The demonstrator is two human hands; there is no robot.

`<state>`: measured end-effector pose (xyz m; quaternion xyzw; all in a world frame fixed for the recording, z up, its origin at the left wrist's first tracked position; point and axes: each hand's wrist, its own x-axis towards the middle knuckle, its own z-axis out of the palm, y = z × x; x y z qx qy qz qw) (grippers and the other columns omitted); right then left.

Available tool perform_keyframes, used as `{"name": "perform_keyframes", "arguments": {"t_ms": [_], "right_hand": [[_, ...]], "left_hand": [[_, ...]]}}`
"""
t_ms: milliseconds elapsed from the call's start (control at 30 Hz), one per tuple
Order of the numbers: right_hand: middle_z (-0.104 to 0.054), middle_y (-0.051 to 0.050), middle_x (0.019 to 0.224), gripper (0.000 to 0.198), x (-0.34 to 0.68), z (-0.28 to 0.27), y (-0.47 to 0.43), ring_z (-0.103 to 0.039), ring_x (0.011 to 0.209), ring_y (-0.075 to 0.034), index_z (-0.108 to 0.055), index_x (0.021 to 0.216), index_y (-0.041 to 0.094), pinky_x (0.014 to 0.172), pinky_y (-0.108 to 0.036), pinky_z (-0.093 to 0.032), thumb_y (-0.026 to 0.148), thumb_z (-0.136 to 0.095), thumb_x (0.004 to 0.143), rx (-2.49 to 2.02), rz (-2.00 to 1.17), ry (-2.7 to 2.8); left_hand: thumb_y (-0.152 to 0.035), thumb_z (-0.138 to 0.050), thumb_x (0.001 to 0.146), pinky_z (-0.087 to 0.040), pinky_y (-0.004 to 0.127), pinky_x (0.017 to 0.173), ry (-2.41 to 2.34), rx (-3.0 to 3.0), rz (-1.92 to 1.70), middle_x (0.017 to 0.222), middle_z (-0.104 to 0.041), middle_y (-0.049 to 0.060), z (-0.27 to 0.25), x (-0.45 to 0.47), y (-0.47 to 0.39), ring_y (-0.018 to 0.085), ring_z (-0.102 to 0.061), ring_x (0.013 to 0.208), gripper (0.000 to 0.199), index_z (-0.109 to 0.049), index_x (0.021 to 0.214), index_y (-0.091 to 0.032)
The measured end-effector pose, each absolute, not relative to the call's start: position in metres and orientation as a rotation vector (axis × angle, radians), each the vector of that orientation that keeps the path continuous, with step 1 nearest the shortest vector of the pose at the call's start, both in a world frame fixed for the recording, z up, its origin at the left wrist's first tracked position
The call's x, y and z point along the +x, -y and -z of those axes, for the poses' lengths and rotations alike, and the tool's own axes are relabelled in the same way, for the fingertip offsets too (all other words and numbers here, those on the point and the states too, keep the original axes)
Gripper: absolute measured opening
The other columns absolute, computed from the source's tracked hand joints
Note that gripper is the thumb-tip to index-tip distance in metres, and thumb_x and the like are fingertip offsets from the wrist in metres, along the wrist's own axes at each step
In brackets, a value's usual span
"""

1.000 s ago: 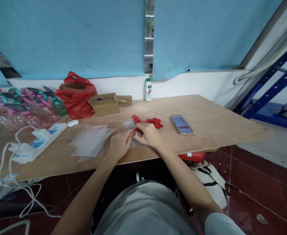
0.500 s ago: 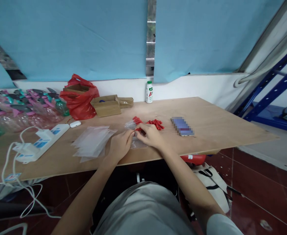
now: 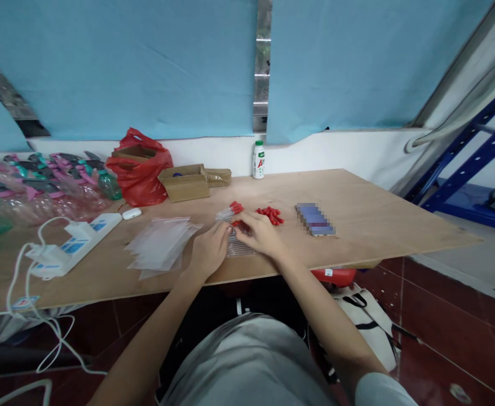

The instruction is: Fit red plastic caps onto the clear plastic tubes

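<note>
Red piece [image 3: 236,223] in curled right hand [image 3: 261,232]

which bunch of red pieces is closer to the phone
The rightmost pile of loose red pieces; the other bunch, red-tipped clear rods, lies farther left.

Spreads out as a wooden table [image 3: 383,217] bearing, left to right, spray bottles [image 3: 57,198], power strip [image 3: 79,246], red bag [image 3: 141,183], clear bags [image 3: 160,242], box [image 3: 188,189], rods [image 3: 241,248], white bottle [image 3: 259,162], red pieces [image 3: 272,216] and phone [image 3: 316,220].
</note>
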<state>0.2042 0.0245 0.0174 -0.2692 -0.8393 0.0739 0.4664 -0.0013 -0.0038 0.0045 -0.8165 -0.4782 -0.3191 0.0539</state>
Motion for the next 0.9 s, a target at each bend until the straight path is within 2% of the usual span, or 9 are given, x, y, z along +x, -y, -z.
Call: {"name": "perform_keyframes", "arguments": {"t_ms": [167, 400, 633, 900], "right_hand": [[-0.072, -0.005, 0.101, 0.012, 0.2044, -0.0170, -0.0246, -0.065, 0.084, -0.018, -0.072, 0.110, 0.021, 0.081, -0.028, -0.050, 0.023, -0.063, 0.102, -0.669, -0.164, 2.071], [-0.070, -0.002, 0.090, 0.012, 0.2055, -0.0204, -0.0220, -0.064, 0.079, -0.017, -0.072, 0.109, 0.021, 0.077, -0.026, -0.047, 0.020, -0.067, 0.098, -0.714, -0.158, 2.080], [-0.070, -0.002, 0.086, 0.011, 0.2024, -0.0181, -0.0226, -0.062, 0.075, -0.017, -0.071, 0.105, 0.021, 0.074, -0.026, -0.045, 0.020, -0.067, 0.095, -0.786, -0.122, 2.056], [-0.068, -0.003, 0.089, 0.012, 0.1971, -0.0149, -0.0227, -0.061, 0.075, -0.016, -0.068, 0.103, 0.020, 0.073, -0.026, -0.044, 0.017, -0.062, 0.094, -0.784, -0.044, 2.064]], "left_hand": [[-0.034, -0.029, 0.117, -0.048, 0.032, 0.077, 1.471, -2.501, 0.934, 0.097, -0.076, 0.007, -0.0020, -0.0017, 0.0020, 0.023, -0.075, 0.091, 0.040, -0.065, 0.106, -0.021], [-0.036, -0.038, 0.115, -0.049, 0.032, 0.072, 1.595, -2.508, 0.930, 0.102, -0.081, 0.008, -0.0001, -0.0014, -0.0005, 0.025, -0.078, 0.089, 0.029, -0.058, 0.129, -0.020], [-0.033, -0.035, 0.116, -0.050, 0.032, 0.078, 1.494, -2.505, 0.923, 0.107, -0.079, 0.008, -0.0021, -0.0017, 0.0023, 0.024, -0.077, 0.098, 0.032, -0.064, 0.118, -0.021], [-0.031, -0.034, 0.115, -0.047, 0.032, 0.074, 1.531, -2.516, 0.836, 0.097, -0.079, 0.008, -0.0040, -0.0019, 0.0024, 0.024, -0.076, 0.089, 0.035, -0.067, 0.114, -0.021]]}}
